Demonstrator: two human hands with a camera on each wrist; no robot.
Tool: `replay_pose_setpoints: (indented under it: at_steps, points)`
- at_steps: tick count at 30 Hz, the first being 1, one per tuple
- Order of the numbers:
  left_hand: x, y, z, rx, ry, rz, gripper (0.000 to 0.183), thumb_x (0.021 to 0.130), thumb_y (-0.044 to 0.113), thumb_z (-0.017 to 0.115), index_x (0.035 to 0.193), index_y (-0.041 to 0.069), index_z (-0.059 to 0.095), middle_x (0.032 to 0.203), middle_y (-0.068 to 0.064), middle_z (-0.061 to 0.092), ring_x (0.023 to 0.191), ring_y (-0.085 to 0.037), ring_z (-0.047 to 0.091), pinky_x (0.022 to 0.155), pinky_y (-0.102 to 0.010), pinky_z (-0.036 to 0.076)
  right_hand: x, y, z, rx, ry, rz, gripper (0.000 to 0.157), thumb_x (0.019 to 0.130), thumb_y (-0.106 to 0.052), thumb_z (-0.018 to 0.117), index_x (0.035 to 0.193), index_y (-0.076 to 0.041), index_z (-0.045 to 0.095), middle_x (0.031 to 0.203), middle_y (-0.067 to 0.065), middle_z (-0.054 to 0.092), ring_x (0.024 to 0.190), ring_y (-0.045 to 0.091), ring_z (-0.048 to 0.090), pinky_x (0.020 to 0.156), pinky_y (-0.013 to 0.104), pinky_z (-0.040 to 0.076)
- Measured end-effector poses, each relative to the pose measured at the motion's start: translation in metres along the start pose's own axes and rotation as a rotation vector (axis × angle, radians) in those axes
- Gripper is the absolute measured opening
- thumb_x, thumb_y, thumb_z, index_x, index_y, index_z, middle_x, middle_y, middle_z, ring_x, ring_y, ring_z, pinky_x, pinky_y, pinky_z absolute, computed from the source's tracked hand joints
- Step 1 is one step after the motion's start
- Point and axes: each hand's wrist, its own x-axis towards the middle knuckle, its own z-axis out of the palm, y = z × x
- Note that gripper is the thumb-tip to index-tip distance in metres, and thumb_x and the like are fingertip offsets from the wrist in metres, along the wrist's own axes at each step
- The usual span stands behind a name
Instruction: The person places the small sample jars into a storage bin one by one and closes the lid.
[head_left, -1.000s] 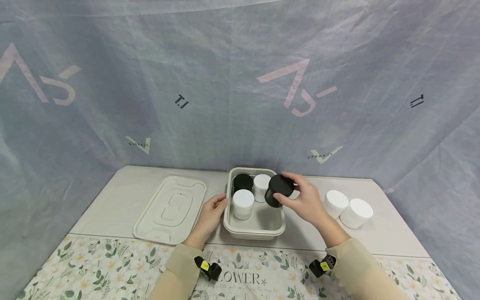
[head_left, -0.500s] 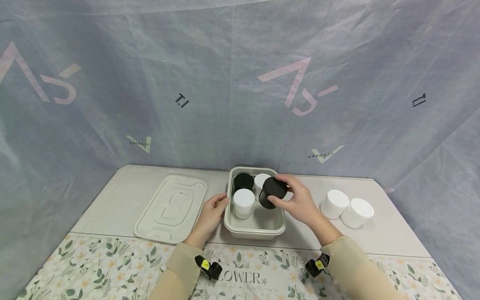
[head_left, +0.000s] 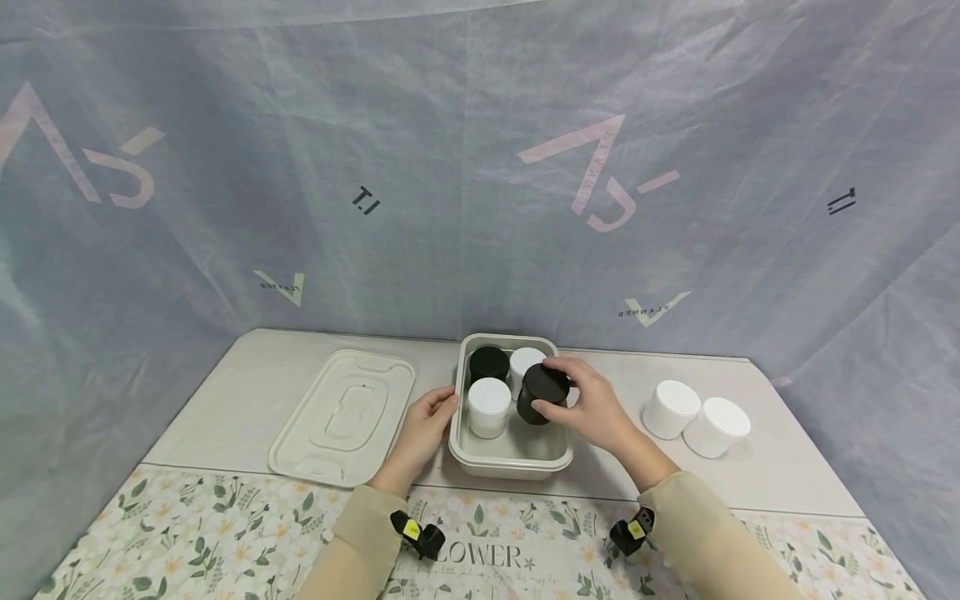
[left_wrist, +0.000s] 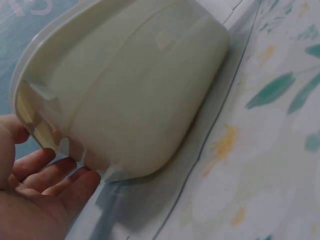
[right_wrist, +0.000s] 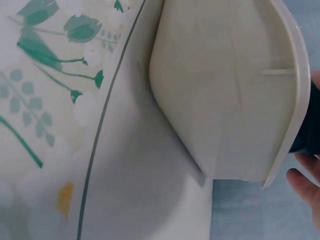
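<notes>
My right hand (head_left: pixel 592 404) grips a black lidded jar (head_left: pixel 544 385) between thumb and fingers, low inside a pale rectangular plastic bin (head_left: pixel 512 461). The right wrist view shows only part of that dark jar (right_wrist: pixel 309 125) past the bin's rim. Also in the bin stand another black jar (head_left: pixel 489 365), a white jar (head_left: pixel 489 407) in front of it, and a second white jar (head_left: pixel 527 363) beside the held one. At the bin's left side, my left hand (head_left: pixel 423 433) rests its fingertips on the outer wall under the rim, fingers (left_wrist: pixel 75 187) loosely extended.
A flat pale lid (head_left: pixel 345 421) lies left of the bin. To the right stand two white jars (head_left: pixel 671 408) (head_left: pixel 716 427) side by side. A floral cloth (head_left: pixel 225 533) covers the table's front, and a grey-blue curtain (head_left: pixel 450 167) hangs behind.
My right hand has moved the black jar leftward and then down into the bin, beside the white jars. The left hand has stayed at the bin's side.
</notes>
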Motion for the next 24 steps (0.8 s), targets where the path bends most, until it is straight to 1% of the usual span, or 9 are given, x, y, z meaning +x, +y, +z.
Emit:
replay_pose_setpoints:
  at_steps: [6, 12, 17, 24]
  points:
    - [0.001, -0.0011, 0.0001, 0.003, 0.002, -0.001, 0.039, 0.098, 0.026, 0.052, 0.131, 0.004, 0.054, 0.121, -0.015, 0.063, 0.109, -0.02, 0.06, 0.086, -0.027, 0.053, -0.0004, 0.0035, 0.0021, -0.033, -0.066, 0.037, 0.06, 0.073, -0.025, 0.081, 0.124, -0.005, 0.057, 0.124, 0.012, 0.06, 0.111, 0.026, 0.059, 0.089, 0.042, 0.052]
    - [0.0012, -0.0018, -0.0006, 0.008, 0.007, 0.001, 0.04, 0.098, 0.027, 0.052, 0.131, 0.004, 0.053, 0.121, -0.015, 0.062, 0.11, -0.02, 0.06, 0.088, -0.028, 0.053, -0.0009, 0.0048, 0.0041, -0.091, -0.111, 0.03, 0.061, 0.074, -0.031, 0.08, 0.125, -0.007, 0.057, 0.125, 0.013, 0.059, 0.116, 0.029, 0.056, 0.096, 0.045, 0.048]
    - [0.0013, -0.0016, -0.0007, 0.009, 0.003, 0.002, 0.041, 0.098, 0.027, 0.052, 0.131, 0.004, 0.053, 0.12, -0.015, 0.062, 0.109, -0.021, 0.06, 0.088, -0.028, 0.053, 0.0001, 0.0031, 0.0058, -0.115, -0.151, 0.037, 0.061, 0.075, -0.031, 0.079, 0.126, -0.006, 0.057, 0.124, 0.015, 0.059, 0.115, 0.03, 0.056, 0.095, 0.045, 0.048]
    - [0.0025, -0.0046, -0.0008, 0.012, 0.003, 0.015, 0.042, 0.097, 0.027, 0.053, 0.131, 0.003, 0.053, 0.119, -0.015, 0.063, 0.107, -0.02, 0.06, 0.084, -0.024, 0.053, 0.0022, 0.0034, 0.0089, -0.16, -0.188, 0.006, 0.06, 0.073, -0.031, 0.08, 0.123, -0.006, 0.059, 0.12, 0.014, 0.063, 0.109, 0.03, 0.058, 0.089, 0.045, 0.049]
